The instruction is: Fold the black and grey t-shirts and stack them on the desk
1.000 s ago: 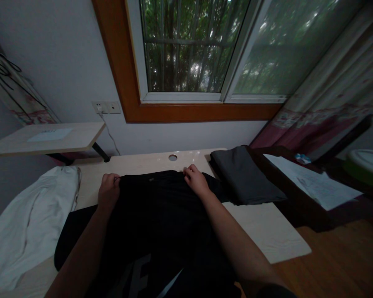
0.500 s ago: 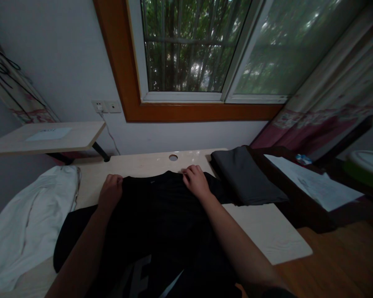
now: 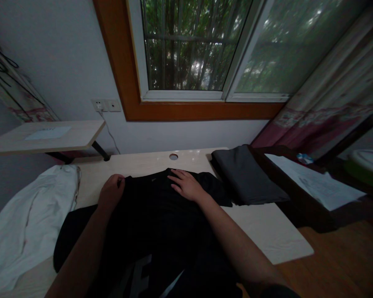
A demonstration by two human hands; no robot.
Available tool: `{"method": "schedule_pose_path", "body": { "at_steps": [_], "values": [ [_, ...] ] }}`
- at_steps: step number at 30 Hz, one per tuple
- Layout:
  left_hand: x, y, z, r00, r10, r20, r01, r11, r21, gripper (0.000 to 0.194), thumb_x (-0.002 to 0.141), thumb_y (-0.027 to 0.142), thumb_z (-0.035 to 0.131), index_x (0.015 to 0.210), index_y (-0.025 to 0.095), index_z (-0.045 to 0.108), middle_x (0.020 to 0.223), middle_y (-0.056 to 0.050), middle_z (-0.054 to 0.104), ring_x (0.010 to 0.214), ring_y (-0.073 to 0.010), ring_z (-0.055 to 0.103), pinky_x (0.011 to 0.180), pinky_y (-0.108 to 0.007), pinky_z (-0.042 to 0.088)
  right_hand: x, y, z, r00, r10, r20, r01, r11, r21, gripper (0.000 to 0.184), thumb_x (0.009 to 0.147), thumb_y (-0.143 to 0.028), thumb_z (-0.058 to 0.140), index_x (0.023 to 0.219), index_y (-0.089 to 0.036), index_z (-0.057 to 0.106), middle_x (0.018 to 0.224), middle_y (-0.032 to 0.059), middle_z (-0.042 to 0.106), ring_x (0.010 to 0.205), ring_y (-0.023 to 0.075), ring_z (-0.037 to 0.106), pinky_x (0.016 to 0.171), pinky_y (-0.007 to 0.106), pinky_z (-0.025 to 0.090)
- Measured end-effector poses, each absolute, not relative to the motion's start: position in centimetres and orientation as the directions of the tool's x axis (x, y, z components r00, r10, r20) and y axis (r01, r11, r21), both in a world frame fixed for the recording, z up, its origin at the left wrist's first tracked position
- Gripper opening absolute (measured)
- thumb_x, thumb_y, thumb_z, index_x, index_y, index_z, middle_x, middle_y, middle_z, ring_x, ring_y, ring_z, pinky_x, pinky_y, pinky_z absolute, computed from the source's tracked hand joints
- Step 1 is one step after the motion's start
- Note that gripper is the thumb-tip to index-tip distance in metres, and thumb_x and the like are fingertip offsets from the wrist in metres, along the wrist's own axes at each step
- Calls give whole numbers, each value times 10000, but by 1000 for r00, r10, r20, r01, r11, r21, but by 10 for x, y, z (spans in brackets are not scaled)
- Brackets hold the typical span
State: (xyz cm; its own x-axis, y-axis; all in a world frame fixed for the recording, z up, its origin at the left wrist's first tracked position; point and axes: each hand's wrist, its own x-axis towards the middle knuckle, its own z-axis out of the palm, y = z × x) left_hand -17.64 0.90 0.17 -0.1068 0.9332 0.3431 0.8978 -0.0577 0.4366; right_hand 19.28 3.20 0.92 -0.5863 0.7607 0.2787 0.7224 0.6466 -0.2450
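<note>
A black T-shirt (image 3: 155, 219) with a pale print near its lower part lies spread over the table, collar toward the wall. My left hand (image 3: 112, 191) is closed on its left shoulder edge, fingers pinched together. On the right side of the collar, my right hand (image 3: 186, 185) rests with its fingers stretched out over the cloth. The shirt's sleeves reach out past both forearms, and its bottom runs out of view.
A folded dark grey garment (image 3: 247, 176) lies right of the shirt on the pale table (image 3: 270, 231). White cloth (image 3: 40, 219) is heaped at the left, below a raised shelf (image 3: 49, 136). Papers (image 3: 317, 182) lie on a dark surface at the right.
My right hand has let go of the right shoulder edge, slid left toward the collar and spread its fingers. My left hand has shifted slightly right, still at the shoulder edge.
</note>
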Motion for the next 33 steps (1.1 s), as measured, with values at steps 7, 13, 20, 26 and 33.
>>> {"method": "schedule_pose_path", "body": {
  "at_steps": [7, 13, 20, 26, 33],
  "values": [
    [-189, 5, 6, -92, 963, 252, 895, -31, 444, 304, 891, 458, 522, 1038, 246, 681, 947, -64, 722, 950, -266, 660, 932, -406, 501, 199, 38, 4, -510, 819, 264, 788, 568, -237, 501, 1016, -478, 499, 1487, -309, 524, 1592, 42, 443, 1494, 301, 336, 1212, 524, 305],
    [-218, -7, 13, -1, 1000, -4, 682, 3, 731, 442, 812, 567, 637, 1114, 247, 680, 1098, -53, 743, 1041, -266, 690, 959, -403, 519, 205, 42, 3, -509, 824, 247, 791, 562, -244, 535, 1019, -490, 481, 1508, -274, 494, 1599, 50, 432, 1497, 302, 338, 1221, 525, 290],
    [-232, -23, 40, 95, 984, -153, 379, 106, 919, 771, 710, 566, 774, 1378, 273, 524, 1358, -116, 654, 1241, -320, 621, 1008, -460, 518, 212, 51, 1, -521, 816, 248, 778, 574, -254, 531, 1009, -468, 511, 1502, -271, 499, 1592, 61, 442, 1497, 283, 347, 1230, 515, 280],
    [-243, -23, 40, 86, 987, -139, 531, 73, 844, 796, 700, 558, 748, 1403, 255, 530, 1276, -110, 696, 1175, -300, 663, 996, -448, 533, 222, 60, -1, -498, 829, 256, 798, 553, -241, 526, 1013, -461, 500, 1502, -267, 499, 1592, 60, 442, 1497, 280, 347, 1230, 510, 277],
    [-256, -21, 23, -25, 995, -93, 836, 72, 544, 669, 749, 561, 644, 1358, 287, 597, 1103, -53, 761, 1061, -298, 712, 916, -387, 545, 226, 64, -1, -489, 835, 254, 810, 542, -224, 528, 1024, -462, 471, 1506, -248, 493, 1595, 65, 436, 1494, 288, 347, 1224, 513, 286]
  ]
}}
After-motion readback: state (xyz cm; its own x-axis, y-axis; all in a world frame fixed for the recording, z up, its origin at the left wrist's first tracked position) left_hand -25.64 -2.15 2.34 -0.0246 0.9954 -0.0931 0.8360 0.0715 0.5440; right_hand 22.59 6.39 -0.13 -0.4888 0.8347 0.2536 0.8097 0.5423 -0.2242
